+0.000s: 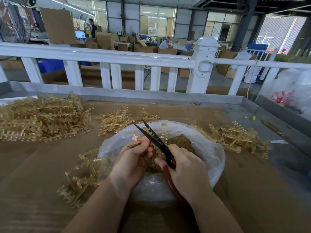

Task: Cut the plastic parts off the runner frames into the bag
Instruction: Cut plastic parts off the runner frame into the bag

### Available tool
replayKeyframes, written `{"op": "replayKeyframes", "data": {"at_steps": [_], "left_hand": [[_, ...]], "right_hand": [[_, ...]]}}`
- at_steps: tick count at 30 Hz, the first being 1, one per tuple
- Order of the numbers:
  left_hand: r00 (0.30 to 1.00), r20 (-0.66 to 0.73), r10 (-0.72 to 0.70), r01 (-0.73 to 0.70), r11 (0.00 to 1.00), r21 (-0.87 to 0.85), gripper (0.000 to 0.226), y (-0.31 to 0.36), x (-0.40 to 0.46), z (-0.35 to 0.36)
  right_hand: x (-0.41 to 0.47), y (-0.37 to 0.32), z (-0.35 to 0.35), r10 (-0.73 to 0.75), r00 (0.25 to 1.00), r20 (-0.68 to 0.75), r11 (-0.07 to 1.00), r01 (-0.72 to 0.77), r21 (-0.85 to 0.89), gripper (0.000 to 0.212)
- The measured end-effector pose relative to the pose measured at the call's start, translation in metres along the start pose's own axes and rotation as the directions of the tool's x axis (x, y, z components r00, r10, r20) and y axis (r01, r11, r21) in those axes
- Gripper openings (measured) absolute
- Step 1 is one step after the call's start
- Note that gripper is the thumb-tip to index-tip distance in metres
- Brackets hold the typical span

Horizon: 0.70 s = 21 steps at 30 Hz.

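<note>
Amber runner frame [164,132] at frame centre, over clear bag [208,153] of cut parts | left hand [134,158] grip pinches the frame | right hand [186,167] grip clenches scissors [156,140], blades apart | frame piles [42,118] upper left, on cardboard surface [33,165]

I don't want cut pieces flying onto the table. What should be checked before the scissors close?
1. Scissors blades open: ok.
2. Right hand grips the scissors handle: ok.
3. Left hand holds the runner frame: ok.
4. Blades are over the open bag: ok.
5. Part sits between the blades: cannot tell.
6. Left fingers clear of the blades: cannot tell, they look close.
</note>
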<state>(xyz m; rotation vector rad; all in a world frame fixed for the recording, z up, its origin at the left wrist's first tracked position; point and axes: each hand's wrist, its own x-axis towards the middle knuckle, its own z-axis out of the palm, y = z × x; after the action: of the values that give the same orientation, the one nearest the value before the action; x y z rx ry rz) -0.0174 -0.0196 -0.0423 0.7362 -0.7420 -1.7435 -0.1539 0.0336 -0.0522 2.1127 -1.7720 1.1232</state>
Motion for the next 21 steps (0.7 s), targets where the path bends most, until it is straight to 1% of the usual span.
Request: {"op": "replayKeyframes", "data": {"at_steps": [4,8,11,13,18,21], "left_hand": [[1.000,0.006,-0.004,0.004,1.000,-0.003,0.009,0.0009,-0.0006,0.0012],[1.000,0.003,-0.014,0.014,1.000,-0.013,0.009,0.0001,0.0002,0.0011],[1.000,0.011,-0.017,0.017,1.000,-0.012,0.012,-0.0005,0.0020,-0.0001],[1.000,0.027,-0.017,0.017,1.000,-0.010,0.010,-0.0007,0.0020,-0.0007],[0.999,0.043,-0.013,0.013,1.000,0.000,0.014,-0.0014,0.0015,-0.0007],[0.999,0.044,-0.011,0.010,1.000,0.012,0.012,-0.0015,0.0023,-0.0010]], "right_hand": [[0.0011,-0.0029,0.0013,0.001,1.000,-0.011,1.000,-0.001,-0.016,0.042],[0.0025,-0.0054,0.0024,-0.008,1.000,-0.008,0.999,0.007,-0.042,0.050],[0.0028,-0.0061,0.0030,-0.016,1.000,-0.026,0.998,0.015,-0.065,0.040],[0.0031,-0.0064,0.0038,-0.010,1.000,-0.029,0.998,0.008,-0.066,0.033],[0.0035,-0.0061,0.0046,0.002,1.000,-0.030,0.999,-0.004,-0.050,0.032],[0.0042,-0.0064,0.0044,0.006,1.000,-0.031,0.999,-0.007,-0.031,0.031]]}}
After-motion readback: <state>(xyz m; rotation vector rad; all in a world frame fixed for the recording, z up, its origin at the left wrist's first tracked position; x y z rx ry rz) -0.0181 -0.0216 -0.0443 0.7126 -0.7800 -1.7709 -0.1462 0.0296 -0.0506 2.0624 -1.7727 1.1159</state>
